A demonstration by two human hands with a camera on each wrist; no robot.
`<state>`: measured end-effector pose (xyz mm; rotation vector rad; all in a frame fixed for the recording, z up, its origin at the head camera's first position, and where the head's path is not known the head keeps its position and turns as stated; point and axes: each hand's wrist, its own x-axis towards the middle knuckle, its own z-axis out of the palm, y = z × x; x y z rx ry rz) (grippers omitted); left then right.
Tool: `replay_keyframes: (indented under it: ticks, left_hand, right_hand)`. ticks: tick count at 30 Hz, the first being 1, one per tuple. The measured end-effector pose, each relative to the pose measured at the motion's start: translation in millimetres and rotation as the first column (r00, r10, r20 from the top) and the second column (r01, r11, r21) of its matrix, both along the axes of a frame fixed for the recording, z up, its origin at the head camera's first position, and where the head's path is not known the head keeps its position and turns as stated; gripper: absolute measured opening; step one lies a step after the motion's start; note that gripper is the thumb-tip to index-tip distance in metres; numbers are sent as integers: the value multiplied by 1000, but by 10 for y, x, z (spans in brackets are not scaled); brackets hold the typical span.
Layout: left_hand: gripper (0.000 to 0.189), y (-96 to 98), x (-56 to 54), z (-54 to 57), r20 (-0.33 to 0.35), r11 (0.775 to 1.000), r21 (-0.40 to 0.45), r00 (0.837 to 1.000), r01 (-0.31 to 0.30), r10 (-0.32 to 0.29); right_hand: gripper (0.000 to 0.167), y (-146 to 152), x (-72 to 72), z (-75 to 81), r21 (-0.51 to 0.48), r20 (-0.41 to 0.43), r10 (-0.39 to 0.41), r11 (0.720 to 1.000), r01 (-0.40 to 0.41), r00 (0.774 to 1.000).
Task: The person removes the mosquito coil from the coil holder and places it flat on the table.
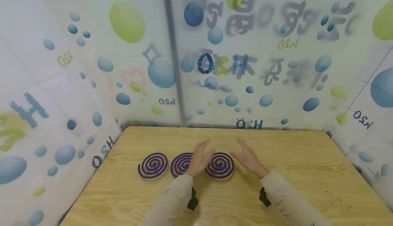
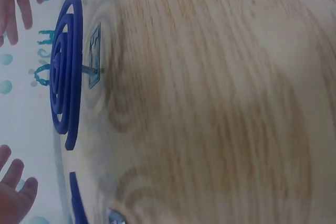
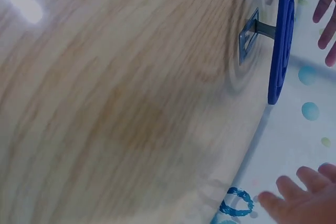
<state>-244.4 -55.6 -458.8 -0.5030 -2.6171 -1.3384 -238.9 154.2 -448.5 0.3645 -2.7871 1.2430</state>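
Observation:
Three dark purple mosquito coils stand in a row on the wooden table, each spiral raised flat above the wood. My left hand (image 1: pixel 199 160) hovers between the middle coil (image 1: pixel 185 165), part of which it hides, and the right coil (image 1: pixel 219 164). On the far side of that right coil my right hand (image 1: pixel 249 159) is held with fingers spread and extended. Both hands look relaxed, hold nothing, and face each other across the right coil. The left coil (image 1: pixel 153 164) lies apart from them. A small metal stand (image 3: pixel 251 35) supports a coil in the right wrist view.
The light wooden table (image 1: pixel 301 171) reaches back to a white wall covering (image 1: pixel 261 48) printed with blue and green dots and mirrored lettering. Similar panels rise on the left and right. Dark straps sit at both wrists.

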Motion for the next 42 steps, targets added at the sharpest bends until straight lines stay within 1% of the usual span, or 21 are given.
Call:
replay_keyframes:
  ticks: [1, 3, 6, 10, 15, 18, 21, 25, 31, 34, 37, 42]
  left_hand:
    - [50, 6, 1, -16, 20, 1000, 28, 1000, 11, -11]
    - [49, 18, 5, -48, 45, 998, 62, 999, 21, -24]
    - [48, 43, 7, -80, 72, 993, 109, 997, 34, -42]
    - [47, 74, 1, -116, 78, 990, 136, 996, 39, -50]
    - [47, 107, 3, -155, 93, 989, 141, 995, 30, -44]
    - [47, 119, 20, -167, 113, 988, 151, 992, 43, -61]
    - [48, 126, 31, -172, 116, 990, 129, 991, 58, -73]
    - [48, 138, 24, -203, 106, 994, 97, 992, 52, -62]
    - [49, 166, 41, -242, 133, 995, 97, 990, 35, -48]
    - [48, 175, 60, -250, 144, 995, 95, 989, 26, -39]
    - [48, 178, 72, -260, 152, 996, 91, 988, 17, -31]
    - [45, 182, 75, -270, 163, 995, 94, 986, 22, -38]
  right_hand:
    - [69, -10, -1, -11, -32, 36, -1, 999, 3, 999]
    - [67, -26, -6, -43, -67, 81, -7, 998, 12, 997]
    - [64, -46, -14, -96, -101, 102, -11, 995, 21, 995]
    - [59, -65, -18, -164, -146, 124, -28, 988, 46, 992]
    - [55, -96, -3, -230, -194, 147, -28, 979, 56, 989]
    - [54, -112, 15, -262, -237, 168, -20, 970, 60, 986]
    - [51, -127, 34, -288, -262, 181, -22, 963, 69, 983]
    - [42, -151, 45, -323, -259, 155, -34, 963, 73, 987]
    - [31, -174, 56, -334, -257, 129, -58, 962, 90, 990]
    - [26, -176, 57, -346, -258, 133, -62, 961, 95, 989]
    - [22, -174, 50, -360, -272, 157, -68, 956, 109, 985]
    - [21, -153, 28, -388, -275, 168, -73, 954, 118, 983]
